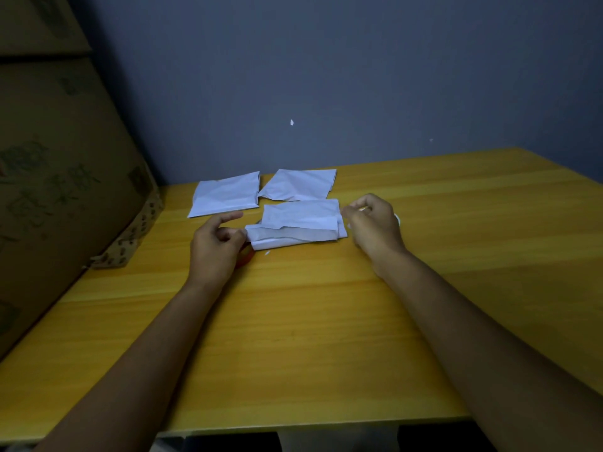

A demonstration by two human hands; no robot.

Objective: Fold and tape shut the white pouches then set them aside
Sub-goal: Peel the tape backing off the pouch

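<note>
The folded pouch (295,238) lies directly between the two hands, its long axis running side to side from one hand to the other, on top of a flat pouch (301,214) whose far part shows beyond it. The left hand (215,246) is touching its left end: thumb and curled fingers seem to pinch the fold there, with the index finger held out straight above it. Something red (245,257), perhaps a tape roll, shows under that hand. The right hand (372,225) sits just beside the pouch's right end, fingers curled toward a small pale thing; whether it is tape I cannot tell. Both hands are about equally near. Beyond them, two flat pouches (225,198) lie side by side on the yellow table (326,321).
</note>
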